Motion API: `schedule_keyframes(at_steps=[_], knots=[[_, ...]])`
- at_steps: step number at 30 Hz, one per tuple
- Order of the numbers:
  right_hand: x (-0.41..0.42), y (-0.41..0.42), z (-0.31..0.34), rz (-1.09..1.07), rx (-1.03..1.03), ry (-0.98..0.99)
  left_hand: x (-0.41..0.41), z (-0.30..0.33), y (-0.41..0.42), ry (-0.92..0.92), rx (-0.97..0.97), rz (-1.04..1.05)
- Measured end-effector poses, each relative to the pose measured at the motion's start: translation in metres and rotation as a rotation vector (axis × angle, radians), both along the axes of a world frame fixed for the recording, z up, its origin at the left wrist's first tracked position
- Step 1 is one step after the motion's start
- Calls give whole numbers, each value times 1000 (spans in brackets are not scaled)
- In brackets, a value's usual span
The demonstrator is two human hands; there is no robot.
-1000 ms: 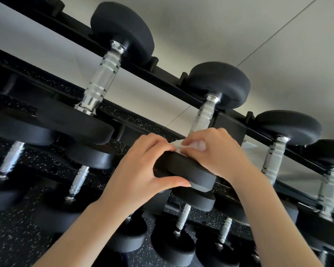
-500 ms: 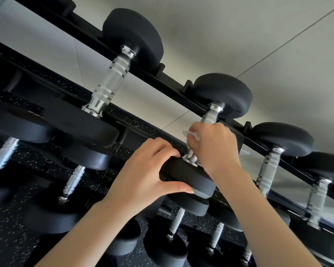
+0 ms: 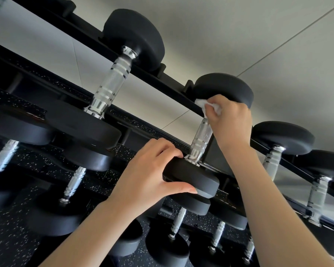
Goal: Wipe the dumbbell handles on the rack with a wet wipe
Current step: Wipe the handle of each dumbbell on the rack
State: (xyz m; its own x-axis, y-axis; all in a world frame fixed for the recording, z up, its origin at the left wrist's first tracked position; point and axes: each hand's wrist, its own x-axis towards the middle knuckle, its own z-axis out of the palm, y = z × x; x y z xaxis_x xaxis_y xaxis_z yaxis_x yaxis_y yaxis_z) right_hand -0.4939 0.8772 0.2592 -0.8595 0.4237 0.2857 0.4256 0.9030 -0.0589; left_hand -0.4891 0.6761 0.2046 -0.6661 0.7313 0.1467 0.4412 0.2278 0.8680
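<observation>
The wiping step was under way on the dumbbell [image 3: 202, 139] at the picture's centre, resting on the rack [image 3: 154, 78]. The right hand [image 3: 229, 120], at two o'clock, clamped the wet wipe [image 3: 200, 103] round the top of the handle [image 3: 203, 133], against the far head. The left hand [image 3: 148, 174], at six o'clock, gripped the near head [image 3: 197, 180]. Next, probably, a stroke down the handle.

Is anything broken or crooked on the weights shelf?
Nothing stands out. The dumbbells sit in neat rows on the rack. The left hand grips one dumbbell's near end while the right hand holds the wet wipe at the top of its handle.
</observation>
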Motion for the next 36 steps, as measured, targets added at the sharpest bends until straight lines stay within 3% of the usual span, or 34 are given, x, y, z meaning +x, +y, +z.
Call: schedule_keyframes(at_steps=[10, 17, 24, 30, 36], knots=[[26, 2, 4, -129, -505, -47, -5, 4, 1, 55, -16, -35], [60, -15, -12, -120, -703, 0, -6, 3, 1, 60, -28, -46], [71, -20, -23, -119, -549, 29, -9, 6, 1, 62, -48, -77], [70, -18, -23, -95, -594, 29, -10, 9, 1, 91, -76, -114], [88, -15, -22, -343, -528, 87, -14, 13, 2, 145, -114, -161]])
